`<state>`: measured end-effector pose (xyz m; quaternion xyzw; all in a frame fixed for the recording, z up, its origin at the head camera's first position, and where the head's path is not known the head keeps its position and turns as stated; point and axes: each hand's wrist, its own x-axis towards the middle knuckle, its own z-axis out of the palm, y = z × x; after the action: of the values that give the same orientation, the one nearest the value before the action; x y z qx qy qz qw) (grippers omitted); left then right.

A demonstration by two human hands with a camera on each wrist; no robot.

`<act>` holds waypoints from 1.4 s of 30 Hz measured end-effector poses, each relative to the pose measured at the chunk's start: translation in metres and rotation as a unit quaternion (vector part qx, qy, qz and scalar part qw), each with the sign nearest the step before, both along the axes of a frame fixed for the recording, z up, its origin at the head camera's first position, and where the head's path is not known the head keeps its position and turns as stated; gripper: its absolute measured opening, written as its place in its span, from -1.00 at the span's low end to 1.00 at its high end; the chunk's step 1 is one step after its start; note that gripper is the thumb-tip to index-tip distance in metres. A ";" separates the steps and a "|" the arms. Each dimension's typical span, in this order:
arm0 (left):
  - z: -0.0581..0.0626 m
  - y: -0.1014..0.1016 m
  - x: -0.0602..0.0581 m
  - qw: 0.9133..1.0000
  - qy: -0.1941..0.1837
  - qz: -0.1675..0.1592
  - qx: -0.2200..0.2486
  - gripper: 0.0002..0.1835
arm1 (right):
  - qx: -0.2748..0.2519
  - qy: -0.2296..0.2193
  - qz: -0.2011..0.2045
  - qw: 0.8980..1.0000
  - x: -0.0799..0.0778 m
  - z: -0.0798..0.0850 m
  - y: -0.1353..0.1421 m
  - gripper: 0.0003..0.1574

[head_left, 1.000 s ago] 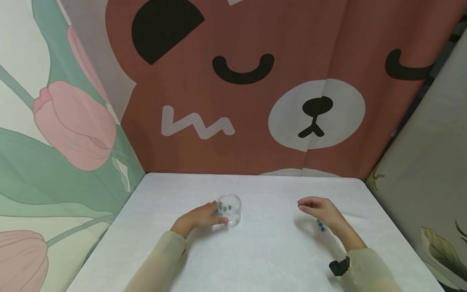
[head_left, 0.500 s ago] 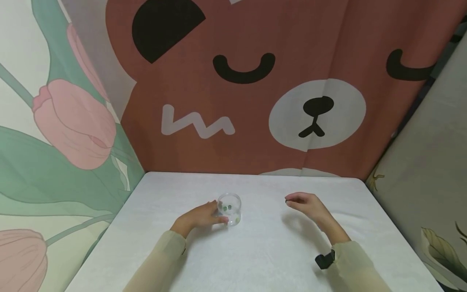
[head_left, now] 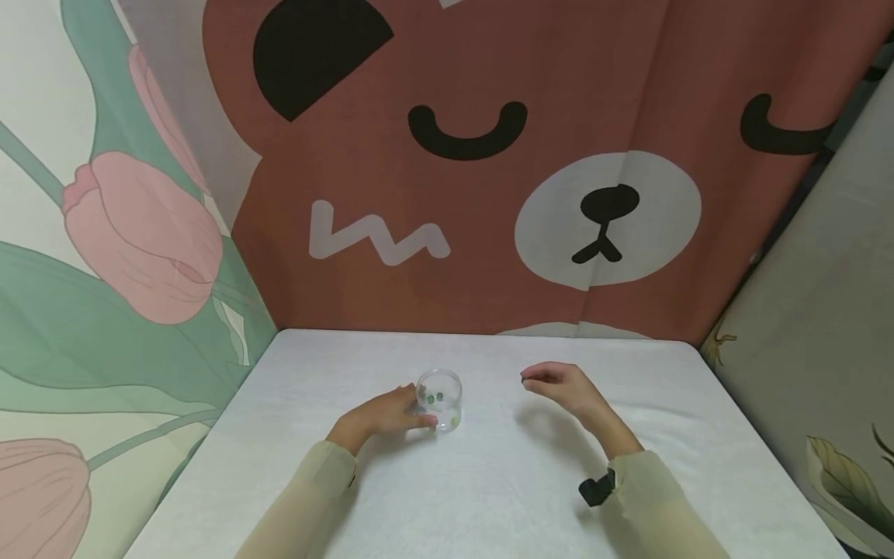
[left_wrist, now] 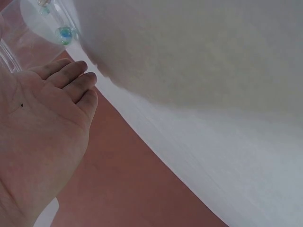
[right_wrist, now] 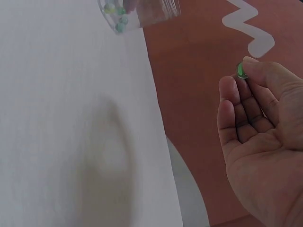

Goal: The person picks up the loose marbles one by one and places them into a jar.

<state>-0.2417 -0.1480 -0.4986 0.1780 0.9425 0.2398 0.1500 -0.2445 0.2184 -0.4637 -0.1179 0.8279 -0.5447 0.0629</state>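
Observation:
A clear plastic jar (head_left: 450, 413) stands upright on the white table in the head view, with several marbles (head_left: 434, 398) inside it. My left hand (head_left: 382, 414) holds the jar from its left side, thumb at the front and fingers behind. In the left wrist view the jar's wall and a blue-green marble (left_wrist: 65, 34) show past the fingers. To the right of the jar, my right hand (head_left: 569, 386) is raised above the table. Its thumb and fingertips pinch a green glass marble (right_wrist: 242, 71), clearest in the right wrist view.
The white table (head_left: 489, 497) ends at a brown curtain (head_left: 482, 256) printed with a bear. A tulip-patterned curtain (head_left: 140, 256) borders the left side and a pale one (head_left: 803, 373) the right. A black wrist device (head_left: 596, 491) sits at the right cuff.
My right hand has moved left toward the jar with the pinched marble. Blue marbles seen on the table one second ago are now out of sight near the right forearm. The left hand stays still.

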 end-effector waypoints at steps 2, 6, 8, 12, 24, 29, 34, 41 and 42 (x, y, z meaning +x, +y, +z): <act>0.000 0.000 0.000 1.000 -0.002 0.003 0.000 0.06 | -0.002 0.000 0.005 1.000 0.000 0.001 -0.005 -0.64; -0.001 0.000 0.000 1.000 -0.005 0.005 0.002 0.06 | -0.008 -0.001 0.013 1.000 -0.005 -0.002 -0.013 -0.63; -0.001 -0.001 0.000 1.000 -0.009 0.005 0.004 0.06 | -0.007 -0.002 0.016 1.000 -0.006 -0.002 -0.017 -0.63; -0.004 -0.001 0.000 1.000 -0.009 0.001 0.013 0.06 | -0.015 -0.003 0.024 1.000 -0.009 -0.004 -0.025 -0.64; -0.004 -0.002 -0.001 1.000 -0.007 0.003 0.010 0.12 | -0.006 -0.007 0.038 0.999 -0.015 -0.004 -0.050 -0.68; -0.004 -0.002 -0.002 1.000 -0.005 0.001 0.015 0.09 | -0.014 -0.009 0.040 0.999 -0.018 -0.003 -0.063 -0.71; -0.002 -0.001 -0.001 1.000 -0.005 0.001 0.019 0.04 | -0.009 -0.010 0.040 0.999 -0.020 -0.003 -0.076 -0.73; -0.002 -0.001 -0.003 1.000 -0.009 -0.003 0.029 0.03 | -0.008 -0.009 0.049 0.999 -0.022 -0.003 -0.093 -0.65; -0.002 -0.001 -0.003 0.999 -0.009 -0.004 0.030 0.03 | -0.009 -0.009 0.050 0.999 -0.022 -0.003 -0.095 -0.65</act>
<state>-0.2452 -0.1487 -0.5005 0.1843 0.9327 0.2690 0.1540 -0.2665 0.1235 -0.4667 -0.1553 0.8153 -0.5494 0.0966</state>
